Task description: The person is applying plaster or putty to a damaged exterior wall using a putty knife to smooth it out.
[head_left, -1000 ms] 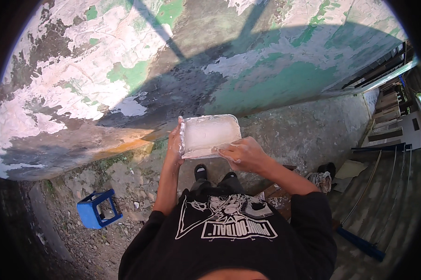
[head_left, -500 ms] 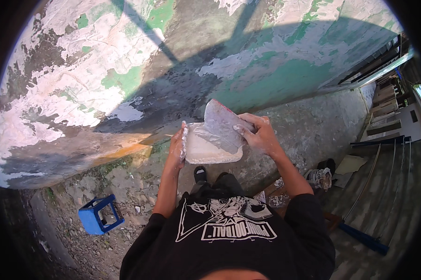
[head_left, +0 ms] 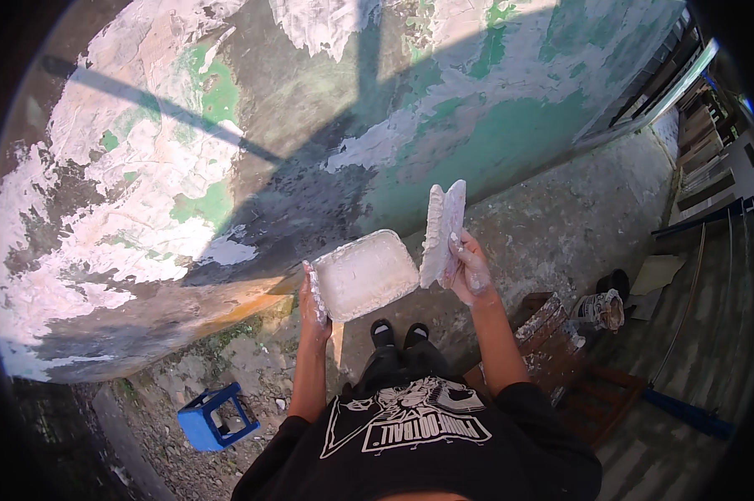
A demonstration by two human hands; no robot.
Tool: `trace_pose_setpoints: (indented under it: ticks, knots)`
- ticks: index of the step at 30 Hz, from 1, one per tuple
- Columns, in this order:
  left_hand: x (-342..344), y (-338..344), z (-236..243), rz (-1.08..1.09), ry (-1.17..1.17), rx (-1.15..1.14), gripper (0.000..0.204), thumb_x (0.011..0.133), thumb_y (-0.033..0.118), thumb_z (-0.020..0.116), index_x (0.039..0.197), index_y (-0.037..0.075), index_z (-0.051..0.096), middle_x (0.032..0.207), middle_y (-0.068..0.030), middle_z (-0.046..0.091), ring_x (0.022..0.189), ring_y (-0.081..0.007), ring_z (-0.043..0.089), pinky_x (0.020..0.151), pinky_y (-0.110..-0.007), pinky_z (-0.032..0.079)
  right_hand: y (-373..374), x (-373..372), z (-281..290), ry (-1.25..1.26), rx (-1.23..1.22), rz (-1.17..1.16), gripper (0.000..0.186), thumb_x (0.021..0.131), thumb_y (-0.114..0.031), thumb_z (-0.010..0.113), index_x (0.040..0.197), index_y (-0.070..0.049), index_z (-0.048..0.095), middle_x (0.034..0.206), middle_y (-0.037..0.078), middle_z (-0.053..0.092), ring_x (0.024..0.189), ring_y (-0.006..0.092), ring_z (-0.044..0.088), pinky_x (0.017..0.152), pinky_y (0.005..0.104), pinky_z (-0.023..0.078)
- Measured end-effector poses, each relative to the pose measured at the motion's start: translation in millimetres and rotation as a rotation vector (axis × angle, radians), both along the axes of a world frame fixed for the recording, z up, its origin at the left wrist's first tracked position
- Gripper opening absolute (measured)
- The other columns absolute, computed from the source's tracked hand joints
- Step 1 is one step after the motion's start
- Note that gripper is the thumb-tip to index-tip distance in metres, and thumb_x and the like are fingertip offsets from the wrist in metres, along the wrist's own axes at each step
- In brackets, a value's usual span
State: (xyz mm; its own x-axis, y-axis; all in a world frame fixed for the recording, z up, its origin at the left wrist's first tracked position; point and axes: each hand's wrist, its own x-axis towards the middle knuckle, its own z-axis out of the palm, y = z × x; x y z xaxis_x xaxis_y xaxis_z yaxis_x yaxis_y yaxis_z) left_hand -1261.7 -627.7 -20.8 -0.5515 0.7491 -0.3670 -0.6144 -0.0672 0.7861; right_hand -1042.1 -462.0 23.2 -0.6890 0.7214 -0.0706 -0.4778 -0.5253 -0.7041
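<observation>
At frame centre, left hand clamped on plaster-loaded hawk board, right hand clamped on upright trowel; best keep board level while scooping.

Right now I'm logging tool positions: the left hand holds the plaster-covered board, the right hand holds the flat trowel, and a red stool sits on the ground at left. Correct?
Not quite: the stool is blue, not red, as the head view shows. The left hand does hold the plaster-covered board, and the right hand the flat trowel.
</observation>
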Motion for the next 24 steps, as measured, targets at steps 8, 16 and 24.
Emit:
trace_pose_setpoints:
  ticks: [8, 16, 24]
  knots:
    - [24, 9, -37, 0.093, 0.013, -0.078, 0.061, 0.094, 0.052, 0.04, 0.129, 0.003, 0.041, 0.121, -0.0117, 0.053, 0.108, -0.0242, 0.055, 0.094, -0.038, 0.045, 22, 13, -102, -0.01, -0.119, -0.314, 0.036, 0.089, -0.006, 0.053, 0.125, 0.001, 0.047, 0.109, 0.009, 0.062, 0.097, 0.0195, 0.062, 0.085, 0.033, 0.05]
    - [1, -35, -101, 0.17, -0.018, -0.2, 0.058, 0.097, 0.051, 0.028, 0.136, 0.008, 0.037, 0.131, -0.0087, 0.048, 0.118, -0.0254, 0.049, 0.101, -0.039, 0.039, 59, -55, -234, -0.593, 0.253, -0.667, 0.023, 0.086, -0.007, 0.06, 0.108, -0.001, 0.06, 0.1, 0.011, 0.065, 0.09, 0.0211, 0.064, 0.077, 0.0315, 0.05]
    - [-48, -80, -198, 0.086, 0.1, -0.318, 0.057, 0.098, 0.049, 0.028, 0.134, 0.007, 0.039, 0.129, -0.0092, 0.049, 0.117, -0.025, 0.049, 0.1, -0.041, 0.04, 102, -214, -316, -0.641, 0.864, -1.047, 0.044, 0.071, 0.007, 0.057, 0.114, -0.001, 0.06, 0.084, 0.017, 0.063, 0.074, 0.0347, 0.061, 0.066, 0.0367, 0.049]
